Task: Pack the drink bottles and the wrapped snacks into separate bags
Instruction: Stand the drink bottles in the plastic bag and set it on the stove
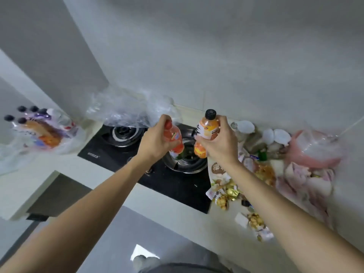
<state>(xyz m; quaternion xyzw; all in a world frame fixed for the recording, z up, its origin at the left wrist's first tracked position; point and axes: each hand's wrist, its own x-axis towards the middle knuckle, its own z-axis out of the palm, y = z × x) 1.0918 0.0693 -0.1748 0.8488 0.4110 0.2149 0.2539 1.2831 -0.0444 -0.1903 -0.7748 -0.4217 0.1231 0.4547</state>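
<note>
Drink bottles: I have one in each hand, both lifted above the stove, off the table.
Head view, left hand: my fingers are clenched around the red-capped bottle, which leans with its cap toward the clear bag just beyond my knuckles. I cannot tell whether I am also pinching that bag's edge.
Head view, right hand: wrapped round the middle of the black-capped orange bottle, held nearly upright, thumb side toward my left hand.
Bag with bottles: well off to the left of my left hand on the table, several dark caps poking out of it.
Wrapped snacks: scattered on the table under and to the right of my right forearm, with a pink bag farther right.
Risk, bag mouth: the clear bag looks limp and unsupported, so I judge a bottle could miss the opening and drop onto the stove or the pan below my hands.
Risk, grip: both hands are full, so nothing is free to spread the bag.
Risk, mixing: the snacks lie close under my right arm; a sweep could knock them about.
</note>
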